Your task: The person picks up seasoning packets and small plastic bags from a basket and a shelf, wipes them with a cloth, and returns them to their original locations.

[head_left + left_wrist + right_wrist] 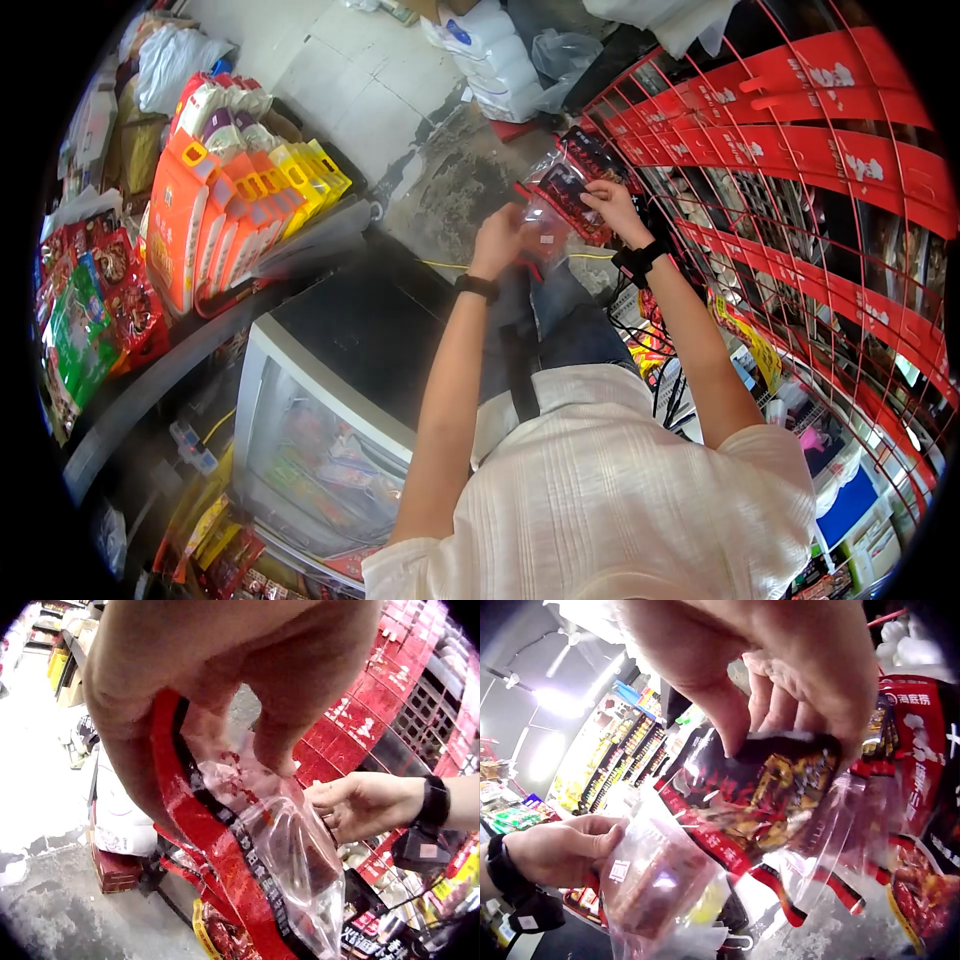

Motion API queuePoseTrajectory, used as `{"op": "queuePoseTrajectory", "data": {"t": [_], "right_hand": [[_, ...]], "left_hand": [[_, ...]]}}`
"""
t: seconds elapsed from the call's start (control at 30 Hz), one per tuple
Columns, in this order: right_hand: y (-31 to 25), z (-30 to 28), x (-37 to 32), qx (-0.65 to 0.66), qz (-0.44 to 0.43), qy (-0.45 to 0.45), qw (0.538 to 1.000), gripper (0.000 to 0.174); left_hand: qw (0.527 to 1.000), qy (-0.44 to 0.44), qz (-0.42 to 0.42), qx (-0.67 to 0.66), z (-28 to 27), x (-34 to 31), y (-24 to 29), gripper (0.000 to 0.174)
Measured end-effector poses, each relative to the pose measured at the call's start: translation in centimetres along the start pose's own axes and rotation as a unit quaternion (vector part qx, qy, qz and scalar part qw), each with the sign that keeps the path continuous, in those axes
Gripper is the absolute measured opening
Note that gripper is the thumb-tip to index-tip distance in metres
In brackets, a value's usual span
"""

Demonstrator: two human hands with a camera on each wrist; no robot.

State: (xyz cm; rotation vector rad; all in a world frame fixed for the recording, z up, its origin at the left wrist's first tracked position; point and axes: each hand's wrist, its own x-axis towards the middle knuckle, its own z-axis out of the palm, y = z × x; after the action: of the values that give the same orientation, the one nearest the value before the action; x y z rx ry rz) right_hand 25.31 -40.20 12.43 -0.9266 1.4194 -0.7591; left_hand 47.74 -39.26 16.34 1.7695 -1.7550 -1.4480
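My left hand grips a clear plastic food packet with a red and black edge. In the right wrist view this clear packet shows reddish-brown contents and a small white label. Opposite, my right hand pinches the top edge of a black and red food packet between thumb and fingers. That packet has a picture of food on its front. The two packets overlap close together in front of the red rack. From the left wrist view, the right hand is seen just behind the clear packet.
A red wire rack with red label strips rises on the right. Orange and yellow bags stand at left, beside a glass-topped case. White wrapped packs sit on the floor ahead. Black cables hang near the right wrist.
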Motion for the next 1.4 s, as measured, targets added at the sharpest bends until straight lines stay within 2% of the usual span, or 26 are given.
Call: {"op": "queuePoseTrajectory", "data": {"t": [0.13, 0.2, 0.23, 0.37, 0.47, 0.5, 0.63, 0.7, 0.73, 0.8, 0.9, 1.0, 1.07, 1.33, 1.4], "right_hand": [[1.4, -0.7, 1.0, -0.048, -0.014, 0.052, 0.997, 0.014], [1.2, -0.8, 2.2, -0.053, -0.035, 0.140, 0.988, 0.012], [1.9, -0.8, 3.2, -0.067, -0.082, 0.194, 0.975, 0.012], [2.2, -1.3, 5.6, -0.129, -0.042, 0.328, 0.935, 0.019], [1.1, -1.3, 5.9, -0.149, -0.008, 0.360, 0.921, 0.019], [0.6, -1.1, 5.7, -0.170, 0.001, 0.372, 0.913, 0.018], [1.5, -0.6, 6.5, -0.180, 0.011, 0.390, 0.903, 0.017], [0.8, -0.1, 6.0, -0.199, 0.012, 0.393, 0.898, 0.017], [0.9, -0.1, 6.1, -0.200, 0.011, 0.391, 0.898, 0.017], [1.5, -0.1, 6.1, -0.184, -0.020, 0.370, 0.911, 0.019], [1.0, 0.1, 5.7, -0.217, -0.052, 0.352, 0.909, 0.015], [1.3, 0.4, 5.7, -0.243, -0.079, 0.328, 0.910, 0.012], [1.4, 0.7, 5.3, -0.348, -0.139, 0.355, 0.856, 0.012], [0.9, 1.4, 4.0, -0.388, -0.117, 0.360, 0.841, 0.018], [0.5, 1.3, 3.7, -0.395, -0.115, 0.359, 0.838, 0.019]], "left_hand": [[0.997, 0.034, -0.009, -0.066, 2.0, 1.5, -0.6, 0.021], [0.997, 0.052, -0.004, -0.053, 2.7, 2.6, 0.4, 0.023], [0.997, 0.072, -0.001, -0.041, 3.1, 3.1, 1.1, 0.026], [0.988, 0.115, -0.011, -0.104, 4.8, 5.8, 1.4, 0.028], [0.972, 0.139, -0.025, -0.185, 5.0, 6.7, 1.7, 0.029], [0.977, 0.162, -0.010, -0.135, 5.0, 6.6, 1.8, 0.033], [0.973, 0.213, 0.003, -0.085, 6.1, 6.6, 0.2, 0.041], [0.950, 0.303, 0.063, -0.029, 7.1, 6.7, -0.8, 0.044], [0.950, 0.305, 0.062, -0.029, 6.9, 6.4, -0.4, 0.044], [0.962, 0.236, -0.054, -0.124, 6.3, 5.4, 0.7, 0.046], [0.959, 0.233, -0.093, -0.134, 6.7, 5.4, -0.5, 0.045], [0.957, 0.231, -0.101, -0.143, 6.8, 5.2, -0.2, 0.044], [0.957, 0.230, -0.109, -0.141, 7.0, 5.4, -0.6, 0.044], [0.957, 0.204, -0.136, -0.154, 7.2, 5.2, -1.7, 0.050], [0.931, 0.206, -0.137, -0.270, 8.5, 5.5, -3.9, 0.055]]}}
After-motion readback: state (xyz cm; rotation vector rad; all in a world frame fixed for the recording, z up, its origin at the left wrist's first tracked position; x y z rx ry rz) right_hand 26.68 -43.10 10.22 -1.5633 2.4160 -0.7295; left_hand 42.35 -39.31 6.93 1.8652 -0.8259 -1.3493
